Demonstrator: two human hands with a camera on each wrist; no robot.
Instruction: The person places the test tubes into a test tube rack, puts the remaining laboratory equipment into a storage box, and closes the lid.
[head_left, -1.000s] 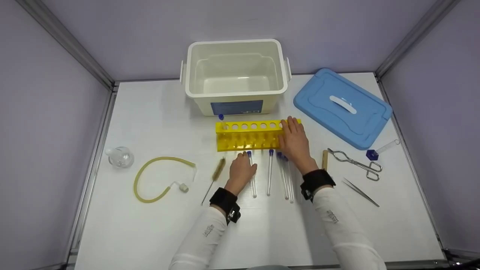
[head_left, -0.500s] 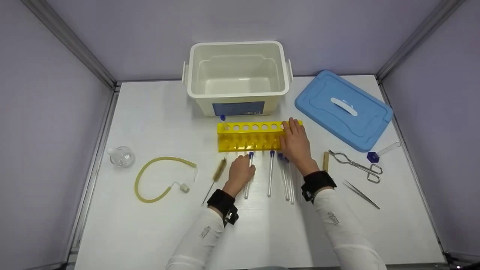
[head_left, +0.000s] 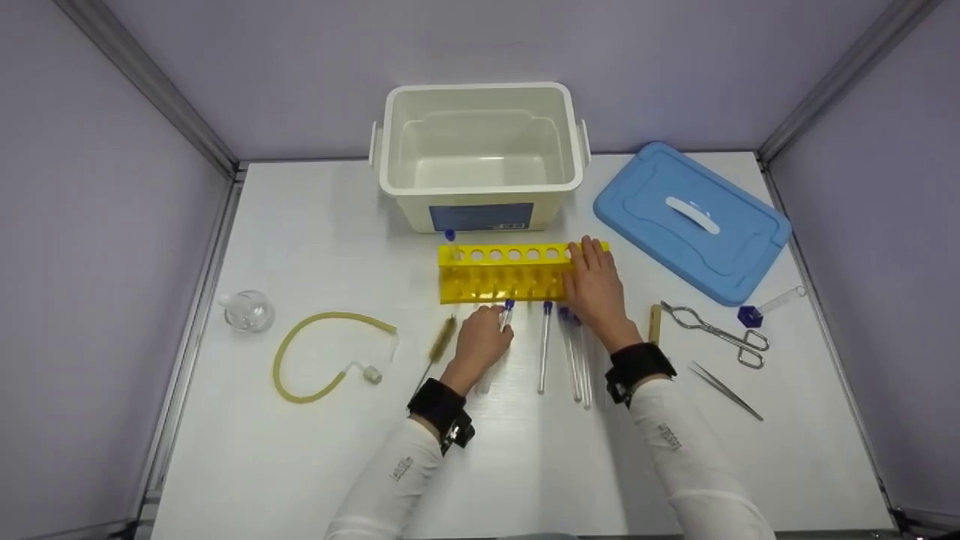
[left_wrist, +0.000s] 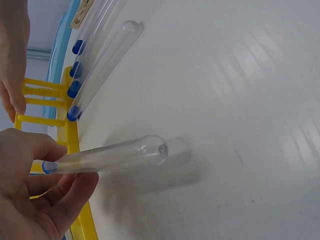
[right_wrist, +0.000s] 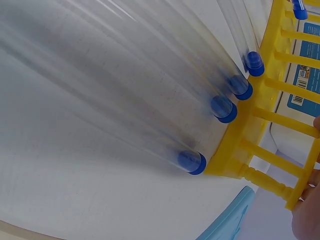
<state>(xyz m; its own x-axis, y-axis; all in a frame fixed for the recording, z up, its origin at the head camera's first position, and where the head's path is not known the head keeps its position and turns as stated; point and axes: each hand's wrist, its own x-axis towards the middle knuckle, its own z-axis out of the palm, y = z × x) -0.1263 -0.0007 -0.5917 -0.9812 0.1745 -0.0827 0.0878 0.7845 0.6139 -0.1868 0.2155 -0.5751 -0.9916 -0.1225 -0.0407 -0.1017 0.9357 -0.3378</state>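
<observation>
My left hand (head_left: 480,341) pinches a clear test tube (left_wrist: 115,155) near its blue-capped end. In the left wrist view its rounded end points away from the hand, with a shadow on the table beneath. At the yellow test tube rack (head_left: 502,285), my right hand (head_left: 598,294) holds the right end, fingers over the top bar. One blue-capped tube (head_left: 450,235) stands in the rack's leftmost hole. Several more capped test tubes (head_left: 544,349) lie in front of the rack, between the hands; their blue caps (right_wrist: 224,109) sit close to its base in the right wrist view.
A white bin (head_left: 480,214) stands behind the rack, its blue lid (head_left: 690,225) at right. Rightward lie crucible tongs (head_left: 709,328), tweezers (head_left: 726,391), a wooden clamp (head_left: 655,322) and a cylinder (head_left: 780,300). Leftward are a brush (head_left: 442,339), tubing (head_left: 281,360) and a glass vessel (head_left: 250,311).
The test tube under my left hand has come up off the table, its capped end shifting toward the rack and its lower end swinging left. My right hand stays on the rack.
</observation>
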